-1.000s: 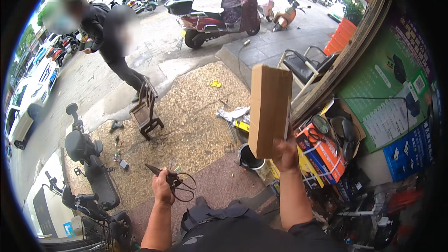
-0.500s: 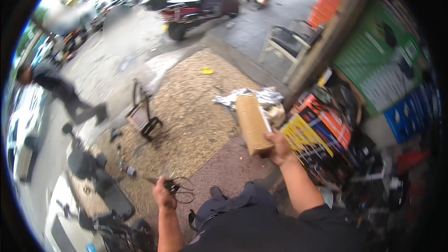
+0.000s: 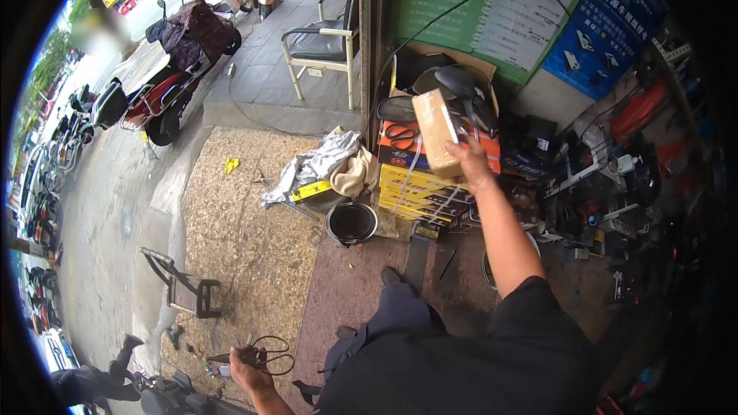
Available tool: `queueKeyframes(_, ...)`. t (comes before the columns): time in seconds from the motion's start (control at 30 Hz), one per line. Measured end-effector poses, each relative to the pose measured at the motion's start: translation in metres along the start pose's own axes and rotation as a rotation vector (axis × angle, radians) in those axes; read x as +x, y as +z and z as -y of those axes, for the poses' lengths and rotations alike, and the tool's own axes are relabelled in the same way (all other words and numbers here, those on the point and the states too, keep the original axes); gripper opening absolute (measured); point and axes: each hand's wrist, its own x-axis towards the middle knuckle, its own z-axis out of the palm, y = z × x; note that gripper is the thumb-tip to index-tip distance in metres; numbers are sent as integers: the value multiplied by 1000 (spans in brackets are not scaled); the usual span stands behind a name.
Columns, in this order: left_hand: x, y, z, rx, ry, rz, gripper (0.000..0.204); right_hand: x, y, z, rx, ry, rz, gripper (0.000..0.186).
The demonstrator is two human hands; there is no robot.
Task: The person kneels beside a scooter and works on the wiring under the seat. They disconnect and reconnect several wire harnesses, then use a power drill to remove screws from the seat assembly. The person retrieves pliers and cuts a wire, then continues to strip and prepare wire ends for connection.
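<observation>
My left hand (image 3: pixel 248 370) is closed on dark scissors (image 3: pixel 223 358) with large loop handles, low in the view. My right hand (image 3: pixel 470 160) grips a long brown cardboard box (image 3: pixel 434 127) at arm's length, over a strapped stack of orange and yellow boxes (image 3: pixel 411 188) by the wall; whether they touch I cannot tell. A black looped item (image 3: pixel 400 137) lies on that stack, beside a carton of dark mirrors and other parts (image 3: pixel 461 81). A black bucket (image 3: pixel 350 223) stands left of the stack.
A small wooden chair (image 3: pixel 188 292), crumpled cloth (image 3: pixel 315 169) and a metal armchair (image 3: pixel 323 50) stand or lie leftward and ahead. Scooters (image 3: pixel 161 111) line the pavement. A person's legs (image 3: pixel 92 380) show at lower left. Dark parts and tools (image 3: pixel 607 223) crowd the right.
My view has swung right toward the wall and boxes. The held cardboard box has moved over the stack and tilted. The other person has moved from upper left to lower left in view.
</observation>
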Motion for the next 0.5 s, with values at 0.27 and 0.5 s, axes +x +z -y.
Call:
queueKeyframes(0.27, -29, 82, 13, 11, -11, -19, 22, 197, -113, 107, -770, -510, -413, 80)
queueKeyframes(0.5, -46, 124, 21, -56, -79, -156, 19, 187, 6, -36, -404, -282, 185, 32)
